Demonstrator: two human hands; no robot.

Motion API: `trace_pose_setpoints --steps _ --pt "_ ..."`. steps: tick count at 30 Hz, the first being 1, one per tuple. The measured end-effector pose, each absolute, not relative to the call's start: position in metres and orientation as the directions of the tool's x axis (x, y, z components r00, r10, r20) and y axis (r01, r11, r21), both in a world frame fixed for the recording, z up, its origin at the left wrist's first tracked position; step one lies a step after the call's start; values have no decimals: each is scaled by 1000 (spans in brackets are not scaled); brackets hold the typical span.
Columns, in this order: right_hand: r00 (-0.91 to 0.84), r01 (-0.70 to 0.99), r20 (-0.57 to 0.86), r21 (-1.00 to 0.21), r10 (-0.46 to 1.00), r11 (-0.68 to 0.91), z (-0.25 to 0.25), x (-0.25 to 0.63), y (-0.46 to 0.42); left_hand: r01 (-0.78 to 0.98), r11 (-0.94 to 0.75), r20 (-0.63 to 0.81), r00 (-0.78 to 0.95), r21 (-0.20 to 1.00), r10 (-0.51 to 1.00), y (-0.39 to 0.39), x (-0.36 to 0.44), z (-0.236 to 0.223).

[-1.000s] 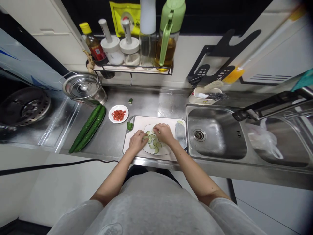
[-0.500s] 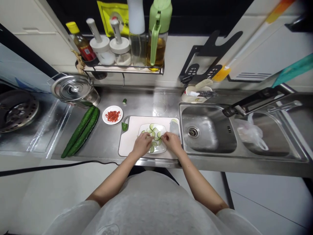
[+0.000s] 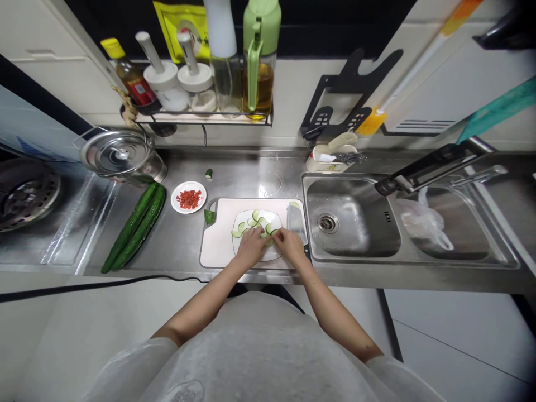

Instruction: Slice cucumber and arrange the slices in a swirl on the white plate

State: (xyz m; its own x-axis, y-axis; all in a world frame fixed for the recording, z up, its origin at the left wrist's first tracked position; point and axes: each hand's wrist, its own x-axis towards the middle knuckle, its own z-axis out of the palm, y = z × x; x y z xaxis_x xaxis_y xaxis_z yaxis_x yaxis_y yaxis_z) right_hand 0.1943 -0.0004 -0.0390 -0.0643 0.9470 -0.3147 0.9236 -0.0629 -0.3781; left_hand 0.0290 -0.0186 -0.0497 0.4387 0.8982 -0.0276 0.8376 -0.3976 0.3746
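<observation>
Your two hands work over a plate [image 3: 247, 216] set on a pale cutting board [image 3: 218, 240], at the front edge of a steel counter [image 3: 184, 240]. Thin green-edged cucumber slices [image 3: 255, 214] lie on the plate in a loose, partly overlapping arrangement, some near its left edge, others about its middle and right. Your left hand [image 3: 251, 247] lies over the near part of the plate, fingers bent and tips among the slices; whether they grip one you cannot tell from this view. Your right hand [image 3: 290, 244] reaches in at the plate's right edge, thumb and fingertips drawn together against a slice; whether that slice is pinched or merely touched is too small to tell.

Right of the plate, a knife [image 3: 296, 219] lies on the board, its blade toward the back and its dark handle near you, with a pale slice at the blade's far end. At the board's left handle sits a cucumber end [image 3: 210, 216]; a smaller green piece [image 3: 208, 173] stands farther back. Left of the board are a dish [image 3: 173, 202] of chopped red bits [image 3: 188, 199] and two whole cucumbers [image 3: 134, 229], side by side. To the right opens the sink [image 3: 355, 223].
</observation>
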Motion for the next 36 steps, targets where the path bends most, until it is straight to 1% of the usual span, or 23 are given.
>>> trace_pose_setpoints --steps 6,12,23,27,31,34,36 --pt "12 932 -305 -343 952 -122 -35 189 4 839 -397 -33 440 372 897 -18 29 -50" --pt "28 948 -330 -291 944 -130 -34 185 7 833 -395 -28 439 387 898 -18 29 -48" --pt "50 937 -350 -307 935 -165 -36 185 11 831 -386 -39 437 400 899 -17 30 -48" --pt "51 931 -357 -322 933 -175 -34 185 11 824 -387 -17 431 414 902 -18 29 -46" --pt "55 923 -289 -350 956 -159 -30 185 13 837 -333 26 358 433 933 -17 20 -44" --pt "13 928 -228 -361 974 -97 -28 181 20 861 -280 34 294 425 955 -14 10 -42" --pt "-31 935 -222 -352 975 -50 -27 174 28 867 -275 36 287 416 957 -12 5 -41"
